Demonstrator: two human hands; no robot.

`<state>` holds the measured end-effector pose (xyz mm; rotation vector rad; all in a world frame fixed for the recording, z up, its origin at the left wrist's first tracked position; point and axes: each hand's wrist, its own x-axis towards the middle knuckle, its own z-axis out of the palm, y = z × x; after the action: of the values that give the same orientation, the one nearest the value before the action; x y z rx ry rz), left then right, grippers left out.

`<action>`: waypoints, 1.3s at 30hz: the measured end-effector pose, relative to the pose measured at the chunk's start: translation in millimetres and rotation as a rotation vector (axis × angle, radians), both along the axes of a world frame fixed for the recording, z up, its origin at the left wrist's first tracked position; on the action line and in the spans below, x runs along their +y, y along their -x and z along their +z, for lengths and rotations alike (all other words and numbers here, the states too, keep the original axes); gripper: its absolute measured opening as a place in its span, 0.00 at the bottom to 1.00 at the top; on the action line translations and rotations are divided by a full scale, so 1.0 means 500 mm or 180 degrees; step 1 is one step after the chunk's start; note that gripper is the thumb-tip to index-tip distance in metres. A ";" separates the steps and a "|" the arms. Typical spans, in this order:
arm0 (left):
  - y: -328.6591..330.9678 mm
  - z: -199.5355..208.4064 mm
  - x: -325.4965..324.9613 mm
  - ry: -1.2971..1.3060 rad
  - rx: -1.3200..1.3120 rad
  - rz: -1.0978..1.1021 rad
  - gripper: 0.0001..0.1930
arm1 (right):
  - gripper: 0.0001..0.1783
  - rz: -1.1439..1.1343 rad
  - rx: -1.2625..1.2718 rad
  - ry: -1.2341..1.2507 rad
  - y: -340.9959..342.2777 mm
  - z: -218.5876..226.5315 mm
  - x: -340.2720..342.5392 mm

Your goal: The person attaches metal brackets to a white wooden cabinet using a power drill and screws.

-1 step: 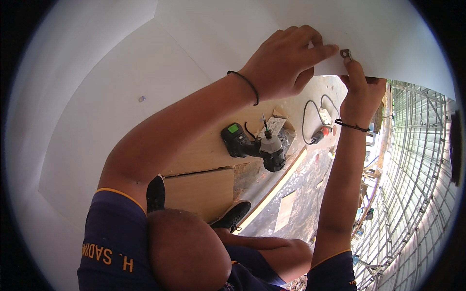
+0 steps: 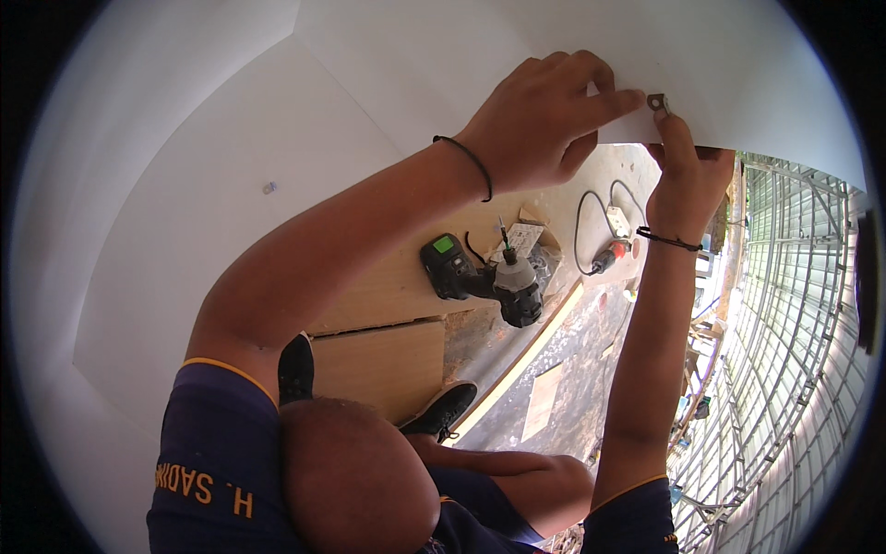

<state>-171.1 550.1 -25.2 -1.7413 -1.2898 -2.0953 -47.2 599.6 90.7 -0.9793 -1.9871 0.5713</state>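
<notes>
A small metal bracket with a round hole lies against the white panel near its lower edge. My right hand is closed on it, its thumb on the bracket and its other fingers mostly hidden by the panel edge. From the left my left hand reaches in, fingers curled and pinched together, with a fingertip right beside the bracket. Whatever its fingers hold, if anything, cannot be made out.
Below my arms a black cordless driver stands on a wooden board, bit pointing up. A power strip with a black cord lies past it. White panels curve around the left. A metal-framed wall rises at the right.
</notes>
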 end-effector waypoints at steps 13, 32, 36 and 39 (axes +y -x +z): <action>-0.008 0.003 -0.004 0.0062 0.0194 0.0195 0.24 | 0.23 -0.0017 0.0040 0.0097 0.008 0.004 -0.009; -0.015 -0.006 0.007 -0.0021 0.0238 0.0261 0.26 | 0.22 -0.0155 -0.0087 0.0278 0.012 0.013 -0.016; -0.014 -0.005 0.005 0.0017 0.0233 0.0198 0.25 | 0.21 -0.0171 -0.0070 0.0219 0.015 0.011 -0.019; -0.012 -0.003 0.001 0.0065 0.0232 0.0145 0.26 | 0.21 -0.0179 -0.0042 0.0184 0.015 0.010 -0.019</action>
<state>-165.0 550.7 -26.9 -1.7618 -1.3225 -1.9820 -54.9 590.1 95.8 -1.0731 -1.9577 0.5953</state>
